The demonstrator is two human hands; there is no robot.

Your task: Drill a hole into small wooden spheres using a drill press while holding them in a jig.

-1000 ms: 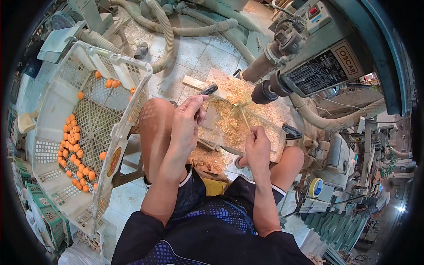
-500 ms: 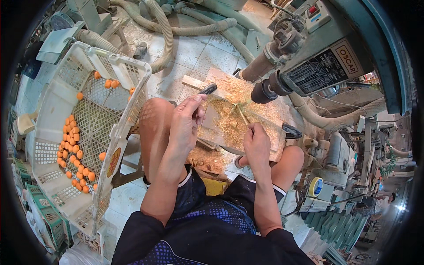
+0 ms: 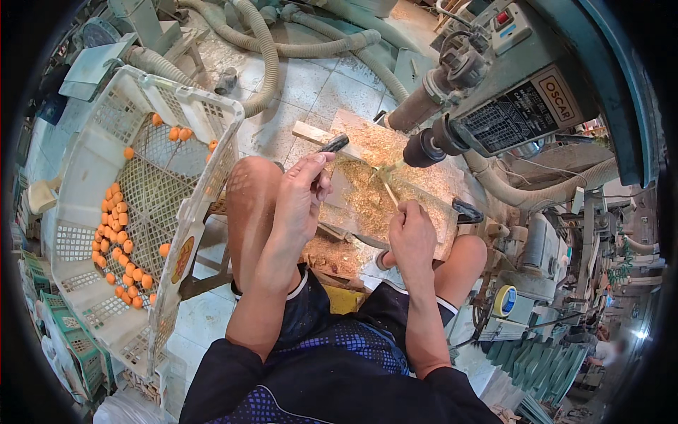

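Observation:
My right hand (image 3: pixel 413 230) grips a thin pale wooden stick (image 3: pixel 390 192). Its far tip reaches into the wood shavings (image 3: pixel 364 180) just below and left of the drill press chuck (image 3: pixel 424 147). My left hand (image 3: pixel 300 194) is raised over my left knee, its fingers pinched together; whatever they hold is hidden. Right by those fingertips is a black handle (image 3: pixel 334 143), close to a light wooden strip (image 3: pixel 311 132) on the board (image 3: pixel 441 219). A second black handle (image 3: pixel 466 210) sits at the board's right edge.
A white plastic crate (image 3: pixel 78 283) on the left contains several small orange rounded pieces (image 3: pixel 113 219). The drill press head (image 3: pixel 522 106) overhangs at the right. Ribbed hoses (image 3: pixel 265 56) lie across the tiled floor. A blue-and-yellow tape roll (image 3: pixel 505 300) is at the lower right.
The right hand has shifted very slightly, with the stick still in it. The left hand stays pinched beside the black handle.

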